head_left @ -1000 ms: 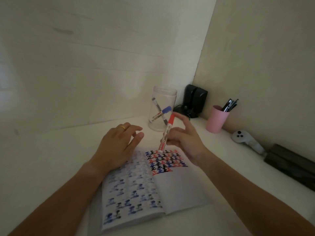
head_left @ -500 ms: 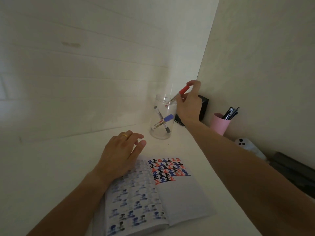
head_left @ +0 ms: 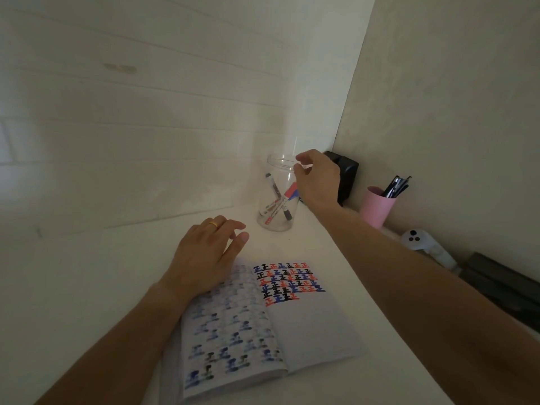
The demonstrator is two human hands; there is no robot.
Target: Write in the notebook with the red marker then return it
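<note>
The red marker (head_left: 281,204) lies slanted inside the clear jar (head_left: 277,197), its red cap up, crossing two other markers there. My right hand (head_left: 317,178) hovers at the jar's rim on its right side, fingers apart and holding nothing. The open notebook (head_left: 309,325) lies on the white desk in front of me, with rows of red, blue and black marks on the top of its right page. My left hand (head_left: 206,260) rests flat on the upper corner of the left page, a gold ring on one finger.
A black device (head_left: 347,173) stands in the corner behind the jar. A pink cup (head_left: 375,207) with dark pens is against the right wall, then a white controller (head_left: 418,239) and a dark flat object (head_left: 502,283). Walls close off the back and right.
My right hand lifted the red marker from the page, carried it up over the jar and let it go; the marker now sits inside the jar. My left hand stayed on the notebook.
</note>
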